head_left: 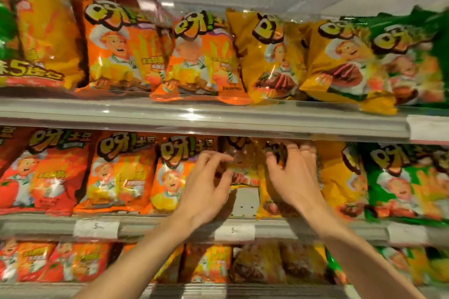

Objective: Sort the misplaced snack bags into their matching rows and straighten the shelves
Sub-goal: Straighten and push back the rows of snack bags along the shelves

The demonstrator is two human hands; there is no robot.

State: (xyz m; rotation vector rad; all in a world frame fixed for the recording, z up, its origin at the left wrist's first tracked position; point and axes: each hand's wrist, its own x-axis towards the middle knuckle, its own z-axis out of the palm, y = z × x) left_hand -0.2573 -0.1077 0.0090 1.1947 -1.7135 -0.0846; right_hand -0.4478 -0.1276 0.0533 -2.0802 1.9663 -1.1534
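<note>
The main risk lies in the yellow row on the middle shelf (170, 223). The yellow snack bag (272, 187) under the right hand (291, 177) stands at the front lip, just right of a gap where the bare grey shelf divider (244, 201) shows. If the hand pulls it outward too quickly, the slick foil could slip and the bag would tip over the edge onto the shelf below. The neighbouring yellow bag (340, 177) at 3 o'clock leans against it and, in my judgement, would slump into the vacated space. On the shelf above, the yellow bags (267, 56) already hang over the rail at 12 o'clock, so a knock from a rising forearm could bring one down.

The right hand has its fingers curled over the top edge of the yellow bag, thumb forward on its face; it looks to be gripping it, though blur hides the fingertips. The left hand (206, 187) is half open, fingers bent and spread, hovering at the gap with its fingertips near a darker bag (240, 165) set deeper in the row. Whether it touches that bag I cannot tell; it holds nothing plainly.

At 9 o'clock from the left hand stand orange bags (121, 172), then red bags (36, 172); green bags (401, 182) close the row at 3 o'clock. Colours on this shelf appear grouped, so the darker bag in the yellow column seems the likely misfit.
</note>
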